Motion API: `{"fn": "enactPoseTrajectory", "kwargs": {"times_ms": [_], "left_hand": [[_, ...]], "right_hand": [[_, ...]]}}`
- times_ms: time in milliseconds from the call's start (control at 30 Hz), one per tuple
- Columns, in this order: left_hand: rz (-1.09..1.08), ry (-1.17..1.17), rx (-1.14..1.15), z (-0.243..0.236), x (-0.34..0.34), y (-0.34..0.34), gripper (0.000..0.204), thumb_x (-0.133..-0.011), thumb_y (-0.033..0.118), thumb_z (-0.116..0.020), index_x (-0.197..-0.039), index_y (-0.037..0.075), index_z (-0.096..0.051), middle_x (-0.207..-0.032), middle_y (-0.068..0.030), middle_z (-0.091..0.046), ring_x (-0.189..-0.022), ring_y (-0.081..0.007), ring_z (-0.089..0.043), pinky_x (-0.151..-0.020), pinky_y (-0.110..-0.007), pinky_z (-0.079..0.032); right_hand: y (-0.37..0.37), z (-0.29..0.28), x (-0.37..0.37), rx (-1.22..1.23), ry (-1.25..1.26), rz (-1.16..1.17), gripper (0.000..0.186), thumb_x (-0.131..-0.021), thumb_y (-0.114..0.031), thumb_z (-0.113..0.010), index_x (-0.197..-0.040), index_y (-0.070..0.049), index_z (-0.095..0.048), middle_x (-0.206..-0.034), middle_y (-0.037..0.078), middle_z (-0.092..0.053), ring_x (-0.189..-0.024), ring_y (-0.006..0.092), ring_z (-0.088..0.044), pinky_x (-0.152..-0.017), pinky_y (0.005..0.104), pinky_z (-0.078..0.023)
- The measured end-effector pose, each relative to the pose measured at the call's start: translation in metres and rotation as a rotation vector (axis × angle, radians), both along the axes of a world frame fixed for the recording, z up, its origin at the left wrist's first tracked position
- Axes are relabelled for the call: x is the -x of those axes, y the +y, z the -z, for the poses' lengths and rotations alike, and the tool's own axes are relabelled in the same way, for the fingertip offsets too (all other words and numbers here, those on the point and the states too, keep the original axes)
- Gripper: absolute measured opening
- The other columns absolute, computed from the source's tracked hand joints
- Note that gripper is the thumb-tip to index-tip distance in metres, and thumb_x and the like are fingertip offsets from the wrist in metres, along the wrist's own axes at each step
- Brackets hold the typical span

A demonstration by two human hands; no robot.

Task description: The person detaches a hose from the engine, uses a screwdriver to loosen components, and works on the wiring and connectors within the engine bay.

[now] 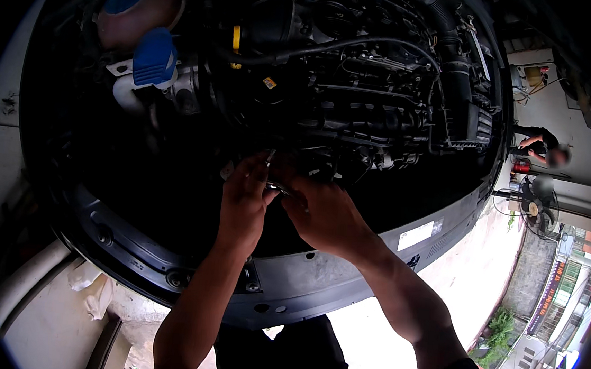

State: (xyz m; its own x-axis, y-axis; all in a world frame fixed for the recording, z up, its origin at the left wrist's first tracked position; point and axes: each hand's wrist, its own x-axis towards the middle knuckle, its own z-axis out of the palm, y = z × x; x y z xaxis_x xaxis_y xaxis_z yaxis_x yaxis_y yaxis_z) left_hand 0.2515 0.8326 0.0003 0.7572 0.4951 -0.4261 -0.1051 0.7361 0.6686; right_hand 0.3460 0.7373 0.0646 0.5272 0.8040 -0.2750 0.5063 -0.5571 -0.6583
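Both my hands are over the dark front part of a car's engine bay, close together. My left hand has its fingers closed, and a small shiny metal piece sticks up at its fingertips. Just right of it, my right hand is curled round a slim shiny metal tool, which spans the gap toward my left thumb. Most of the tool is hidden by the fingers, so its exact kind cannot be made out. Behind my hands lies the black engine, with its lower parts lost in shadow.
A reservoir with a blue cap and a yellow dipstick handle stand farther back. A black hose crosses the engine. The grey front crossmember runs below my forearms. At far right are a person and a fan.
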Motion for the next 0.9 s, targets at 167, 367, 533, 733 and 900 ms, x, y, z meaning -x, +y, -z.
{"fn": "enactPoseTrajectory", "kwargs": {"times_ms": [167, 367, 533, 733, 900], "left_hand": [[0.115, -0.083, -0.444, -0.017, -0.020, -0.081, 0.021, -0.097, 0.009, -0.046, -0.116, -0.001, -0.050, -0.119, -0.0122, -0.055, -0.105, -0.0172, -0.056, -0.089, -0.029, -0.045], [0.268, 0.346, -0.772, 0.010, -0.069, -0.090, 0.043, -0.087, 0.024, -0.067, -0.119, 0.002, -0.049, -0.105, -0.0104, -0.060, -0.095, -0.0223, -0.060, -0.084, -0.034, -0.050], [0.627, 0.363, -0.808, -0.004, -0.086, -0.050, 0.032, -0.083, 0.025, -0.071, -0.102, 0.003, -0.059, -0.081, -0.0039, -0.065, -0.071, -0.0116, -0.061, -0.070, -0.027, -0.048], [0.593, 0.498, -0.788, -0.005, -0.077, -0.006, 0.042, -0.089, 0.038, -0.061, -0.110, 0.002, -0.062, -0.065, 0.0030, -0.044, -0.049, -0.0060, -0.033, -0.052, -0.021, -0.032], [0.656, 0.493, -1.231, 0.005, -0.073, 0.022, 0.038, -0.087, 0.036, -0.064, -0.111, 0.006, -0.065, -0.066, 0.0033, -0.054, -0.057, -0.0052, -0.045, -0.053, -0.022, -0.037]], "right_hand": [[-0.085, -0.033, -0.044, 0.138, 0.188, -0.165, 0.010, -0.090, -0.012, -0.058, -0.089, -0.003, -0.061, -0.063, 0.008, -0.060, -0.053, 0.0176, -0.060, -0.049, 0.0299, -0.045], [-0.156, -0.011, -0.117, 0.322, -0.044, -0.169, 0.016, -0.092, -0.017, -0.057, -0.080, -0.006, -0.062, -0.058, 0.004, -0.056, -0.053, 0.0153, -0.057, -0.053, 0.0315, -0.045], [-0.157, 0.038, -0.141, 0.492, -0.035, -0.240, 0.020, -0.092, -0.020, -0.055, -0.087, -0.004, -0.064, -0.071, 0.011, -0.063, -0.067, 0.0234, -0.063, -0.065, 0.0368, -0.050], [-0.120, 0.079, -0.136, 0.583, 0.154, -0.240, 0.020, -0.093, -0.018, -0.052, -0.101, -0.003, -0.063, -0.083, 0.012, -0.063, -0.074, 0.0213, -0.062, -0.067, 0.0354, -0.050], [-0.116, 0.083, -0.135, 0.565, 0.328, -0.115, 0.024, -0.095, -0.019, -0.047, -0.108, -0.004, -0.061, -0.083, 0.009, -0.063, -0.072, 0.0139, -0.062, -0.069, 0.0326, -0.050]]}}
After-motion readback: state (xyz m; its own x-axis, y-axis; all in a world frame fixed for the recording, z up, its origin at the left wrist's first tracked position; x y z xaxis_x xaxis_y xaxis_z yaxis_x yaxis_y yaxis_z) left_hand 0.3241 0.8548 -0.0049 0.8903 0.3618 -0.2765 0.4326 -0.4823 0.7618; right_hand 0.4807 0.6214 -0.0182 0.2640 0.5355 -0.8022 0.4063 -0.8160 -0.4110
